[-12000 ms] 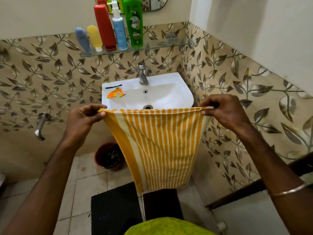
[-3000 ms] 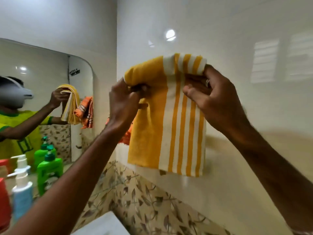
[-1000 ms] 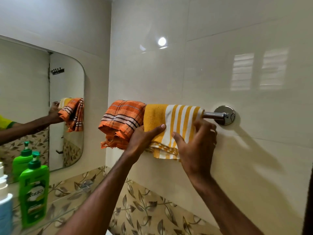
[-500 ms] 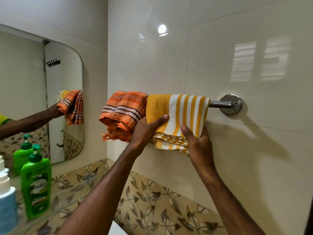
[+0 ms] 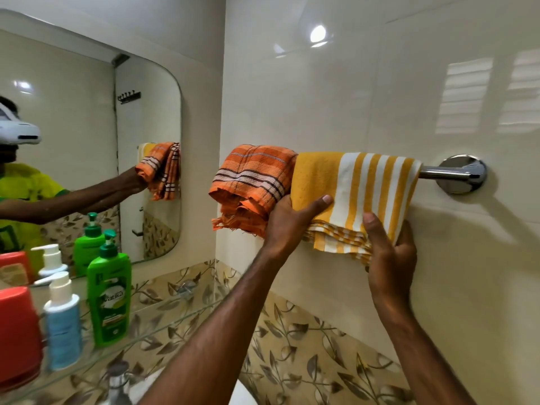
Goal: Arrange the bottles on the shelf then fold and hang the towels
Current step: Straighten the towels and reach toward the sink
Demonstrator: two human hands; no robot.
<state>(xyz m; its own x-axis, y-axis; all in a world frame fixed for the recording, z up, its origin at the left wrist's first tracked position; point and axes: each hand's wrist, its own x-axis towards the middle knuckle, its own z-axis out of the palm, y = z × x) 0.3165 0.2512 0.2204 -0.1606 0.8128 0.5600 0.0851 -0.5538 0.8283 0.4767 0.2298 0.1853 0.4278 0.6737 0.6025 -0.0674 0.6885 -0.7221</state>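
A folded yellow striped towel [image 5: 355,197] now hangs over the chrome towel rail [image 5: 455,174]; three seconds ago it was held up off the rail. The left hand [image 5: 287,222] and right hand [image 5: 390,248] grasp its lower edge. Just left of the left hand hangs the orange towel [image 5: 251,182]. Below on the shelf [image 5: 163,320] stand the bottles [image 5: 109,290]. The task looks nearly done.

A chrome towel rail [image 5: 435,172] runs along the right wall, fixed by a round mount at its right end. Two folded towels hang over it, touching: an orange checked towel [image 5: 251,182] on the left and a yellow striped towel [image 5: 350,188] on the right. At near left, a glass shelf [image 5: 163,323] carries a green bottle [image 5: 109,293], a blue pump bottle [image 5: 62,320] and a red bottle [image 5: 17,334], standing upright in a row.
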